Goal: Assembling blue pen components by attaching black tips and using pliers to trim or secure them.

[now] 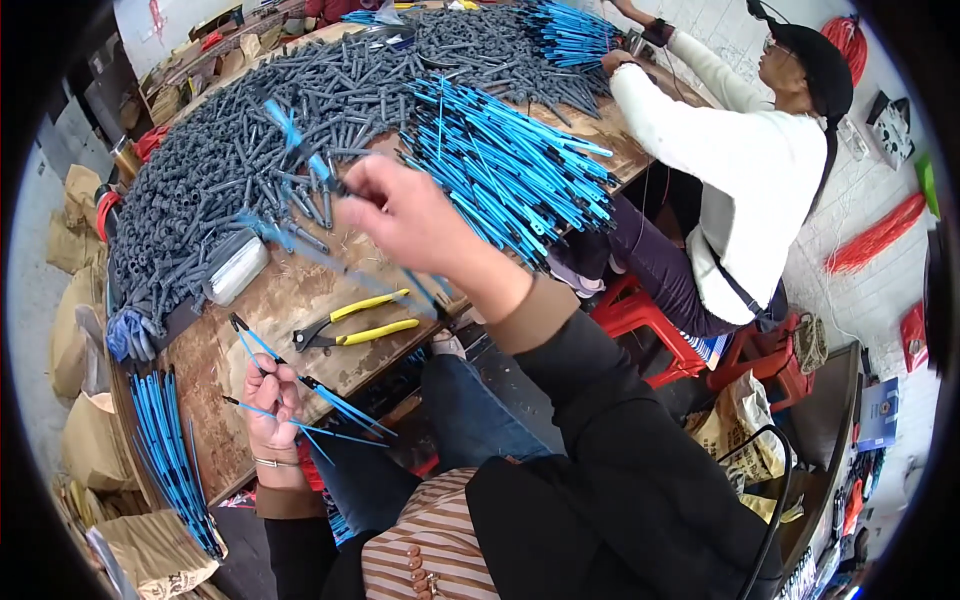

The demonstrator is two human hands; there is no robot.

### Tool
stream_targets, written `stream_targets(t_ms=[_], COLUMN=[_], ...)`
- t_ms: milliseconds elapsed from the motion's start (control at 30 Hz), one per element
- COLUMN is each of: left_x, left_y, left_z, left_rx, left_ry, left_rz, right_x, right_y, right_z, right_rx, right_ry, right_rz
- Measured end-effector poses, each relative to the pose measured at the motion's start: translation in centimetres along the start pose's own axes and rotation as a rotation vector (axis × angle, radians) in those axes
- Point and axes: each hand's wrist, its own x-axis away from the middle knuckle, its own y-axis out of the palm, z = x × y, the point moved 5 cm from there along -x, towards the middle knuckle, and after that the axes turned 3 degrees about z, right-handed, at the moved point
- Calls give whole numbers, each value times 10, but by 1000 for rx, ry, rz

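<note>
My left hand [272, 402] is closed, its fingers pinching several thin blue rods with black sleeves [345, 402] near the table's front edge. The rods point different ways out of the grip. Higher up, over the table, my right hand [400, 215] is also closed, thumb and fingers on a folded blue rod with black joints [318, 167]. Motion smears this rod, and its sections fan out to the left and below the hand. Yellow-handled pliers [378, 331] lie open on the wooden table [285, 290] between my hands.
A large heap of grey ribbed plastic parts [190, 200] covers the table's far side. Blue rod bundles [510, 165] lie right, with another bundle [170, 450] left. A clear box [238, 268] and blue gloves [130, 335] sit left. A co-worker [760, 160] sits right, near a red stool [645, 325].
</note>
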Motion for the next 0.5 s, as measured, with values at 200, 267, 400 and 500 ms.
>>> stream_targets(t_ms=[200, 267, 400, 500], left_x=[-6, -6, -10, -13], left_y=[17, 23, 43, 47], left_z=[-6, -7, -2, 2], left_rx=[366, 346, 86, -145], left_ry=[-27, -20, 21, 65], left_rz=[168, 377, 409, 282], right_x=[83, 91, 95, 94], right_y=[63, 65, 66, 66], right_z=[-42, -41, -31, -24], right_rx=[-106, -33, 125, 136], right_ry=[-28, -88, -19, 63], right_rz=[-631, -488, -405, -522])
